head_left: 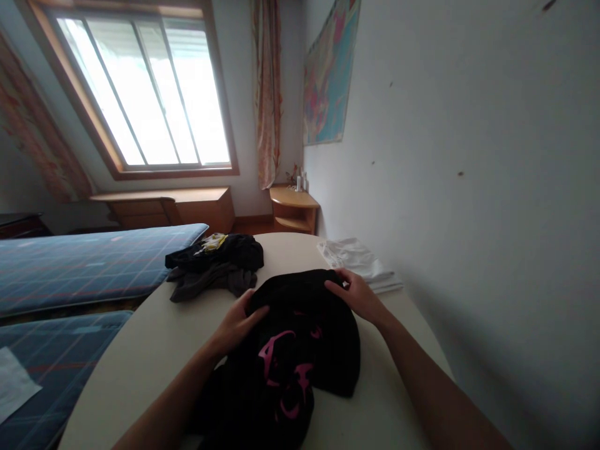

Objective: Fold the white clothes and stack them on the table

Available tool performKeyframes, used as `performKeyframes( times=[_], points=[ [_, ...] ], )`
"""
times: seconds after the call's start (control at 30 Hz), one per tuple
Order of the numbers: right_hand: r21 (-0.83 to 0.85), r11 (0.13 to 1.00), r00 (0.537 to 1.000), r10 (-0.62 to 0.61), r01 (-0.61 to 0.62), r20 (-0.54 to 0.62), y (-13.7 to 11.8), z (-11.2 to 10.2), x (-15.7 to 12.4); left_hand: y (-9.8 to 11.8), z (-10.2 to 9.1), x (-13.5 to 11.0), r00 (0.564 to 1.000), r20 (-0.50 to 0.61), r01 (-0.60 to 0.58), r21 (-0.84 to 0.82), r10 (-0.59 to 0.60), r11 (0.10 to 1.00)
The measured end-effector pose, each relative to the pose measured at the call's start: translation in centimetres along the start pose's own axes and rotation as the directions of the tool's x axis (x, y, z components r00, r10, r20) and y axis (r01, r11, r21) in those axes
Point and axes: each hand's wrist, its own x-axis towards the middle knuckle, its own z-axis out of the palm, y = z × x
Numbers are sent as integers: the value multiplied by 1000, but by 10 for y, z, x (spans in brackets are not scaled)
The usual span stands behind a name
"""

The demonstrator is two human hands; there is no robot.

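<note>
A black garment with a pink print (328, 331), perhaps a T-shirt, lies partly bunched on the round pale table (135, 369) in front of me. My left hand (237, 324) grips its upper left edge, thumb on top and fingers hidden under the cloth. At the upper right edge, my right hand (355, 292) pinches the fabric between thumb and fingers. The near part of the garment trails toward the table's front edge, between my forearms.
Dark crumpled clothes (215, 265) are heaped at the table's far left. Folded white cloth (359, 259) lies at the far right, near the wall (492, 219). Blue plaid mattresses (94, 265) stand left of the table. Beyond are a corner shelf (295, 199) and a low wooden desk (197, 203).
</note>
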Motion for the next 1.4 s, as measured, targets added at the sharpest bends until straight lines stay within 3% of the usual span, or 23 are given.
performKeyframes(
  times=[0.1,0.23,0.37,0.53,0.7,0.8,0.87,0.93,1.0,1.07,1.17,1.27,1.4],
  points=[
    [-131,991,991,1,17,136,-7,-12,-7,-1,-11,0,996,-94,-7,-10,6,1000],
    [-174,984,958,18,33,286,-6,-19,-10,2,-25,2,987,-146,-68,-41,61,997],
    [-136,990,942,69,-25,327,0,-23,-9,16,-34,3,969,-154,-164,181,193,970],
    [-129,991,992,62,-48,108,-6,-36,-6,40,-52,13,896,-135,-307,497,422,812],
    [-145,989,1000,16,-20,-26,-38,-48,22,68,-87,53,812,-142,-277,760,566,588],
    [-217,974,978,-102,61,-181,-60,-53,57,84,-104,88,767,-110,-237,867,632,439],
    [-215,971,938,-172,109,-302,-68,-52,85,89,-107,109,787,-90,-175,916,611,360],
    [-141,984,927,-155,112,-342,-64,-46,109,86,-101,125,833,-101,-87,946,543,311],
    [-83,995,953,-83,61,-292,-51,-35,124,75,-88,133,903,-130,2,954,409,299],
    [-137,991,980,-15,-13,-199,-32,-21,126,59,-74,131,964,-139,65,950,227,305],
    [-342,937,996,46,-72,-82,-4,-4,107,35,-55,114,992,-103,79,954,71,290],
    [-500,860,992,122,-100,12,10,5,71,22,-44,88,982,-103,62,967,156,248],
    [-623,776,978,193,-101,81,14,9,25,23,-33,46,958,-158,88,955,238,282]
  ],
)
